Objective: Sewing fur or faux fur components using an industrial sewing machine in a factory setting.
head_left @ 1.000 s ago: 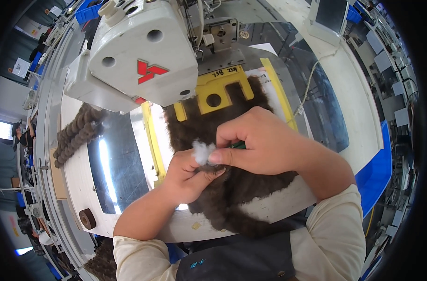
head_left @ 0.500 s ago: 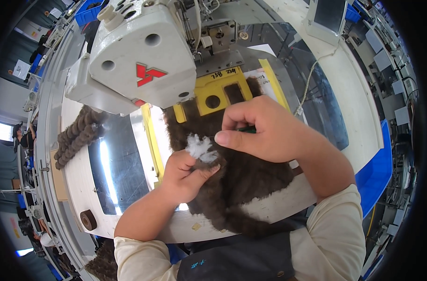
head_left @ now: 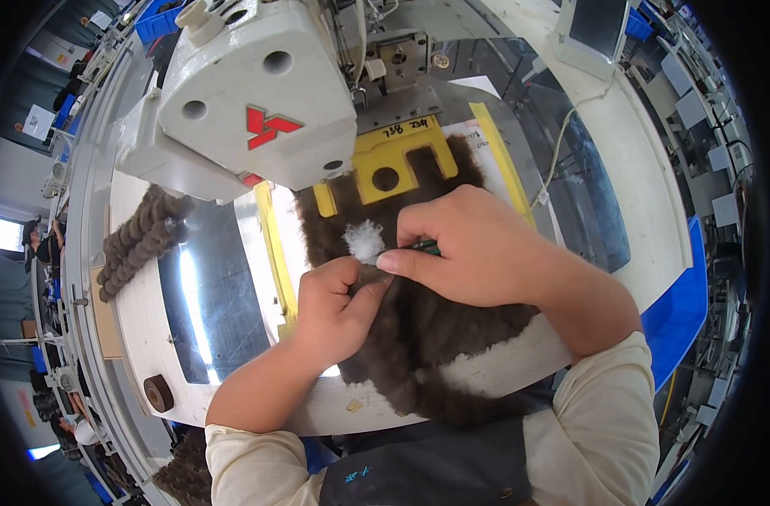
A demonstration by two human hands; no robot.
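Head view: brown plush fabric (head_left: 456,327), soft, dense and shaggy-edged, spreads through the middle of the frame. White fluff (head_left: 364,239), loose and wispy, sits just above the left hand (head_left: 336,308), whose grip pinches the fabric. Right of centre, the right hand's (head_left: 478,249) grip closes on a dark-green tool (head_left: 429,247).

Machine (head_left: 233,139) bore red angular logo (head_left: 271,128) on white front. Right of machine, yellow plate (head_left: 372,153) carried two black handwritten numbers (head_left: 408,128) along top edge. Farther right of machine, white paper (head_left: 487,162) showed small dark writing (head_left: 479,140), too tiny to read. Well below machine, dark apron (head_left: 427,464) had short blue lettering (head_left: 359,474), blurred.
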